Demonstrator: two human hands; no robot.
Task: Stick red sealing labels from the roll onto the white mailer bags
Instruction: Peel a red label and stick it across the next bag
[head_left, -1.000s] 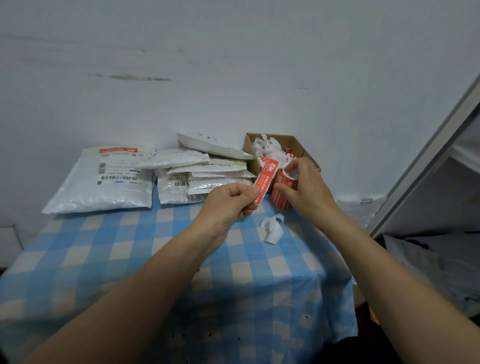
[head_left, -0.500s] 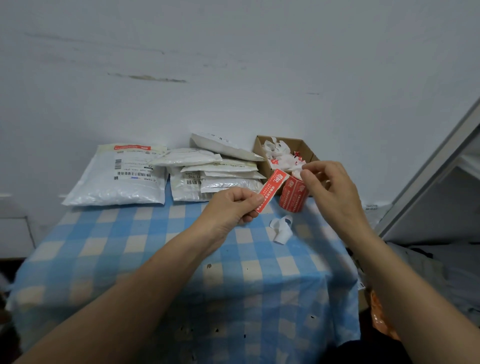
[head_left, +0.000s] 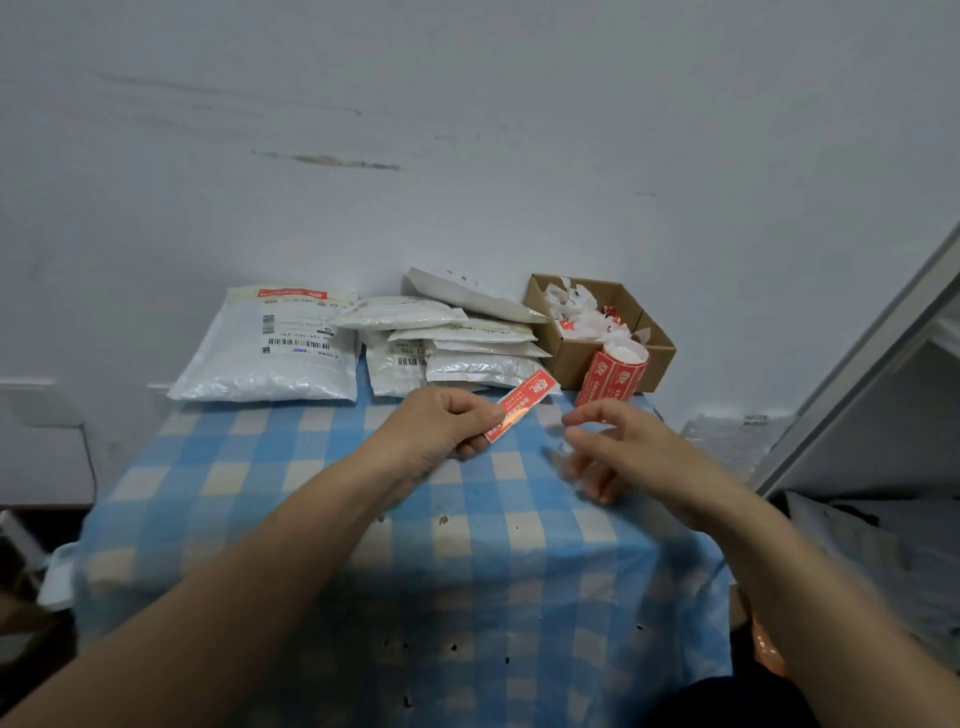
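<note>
White wall (head_left: 467, 130) behind, scuffed. Table with a blue checked cloth (head_left: 249, 483) sits against it.

Reference point is the cardboard box (head_left: 661, 362) at the cloth's far right corner. It is open, with white paper scraps (head_left: 576, 314) inside.

- Label roll (head_left: 615, 371): stands upright directly in front of the box, red print outward, close against the box front.
- Small mailer bags (head_left: 452, 338): loose stack just left of the box. The top one is tilted, its edge reaching the box.
- Big mailer bag (head_left: 260, 353): further left of the box, beyond the stack, lying flat. It has a red strip (head_left: 292, 293) on its far edge and barcodes below that.
- Left hand (head_left: 441, 426): in front of the box and to its left. Thumb and forefinger pinch a red label (head_left: 522, 405) by its near end. The free end angles up toward the box. The label is over the cloth, not stuck on any bag.
- Right hand (head_left: 618, 452): in front of the box, just on the near side of the roll. It is motion-blurred. Fingers look loosely curled, and I can't tell whether they hold anything.
- Grey frame (head_left: 857, 353): slants up to the right of the box, with shelves behind it.
</note>
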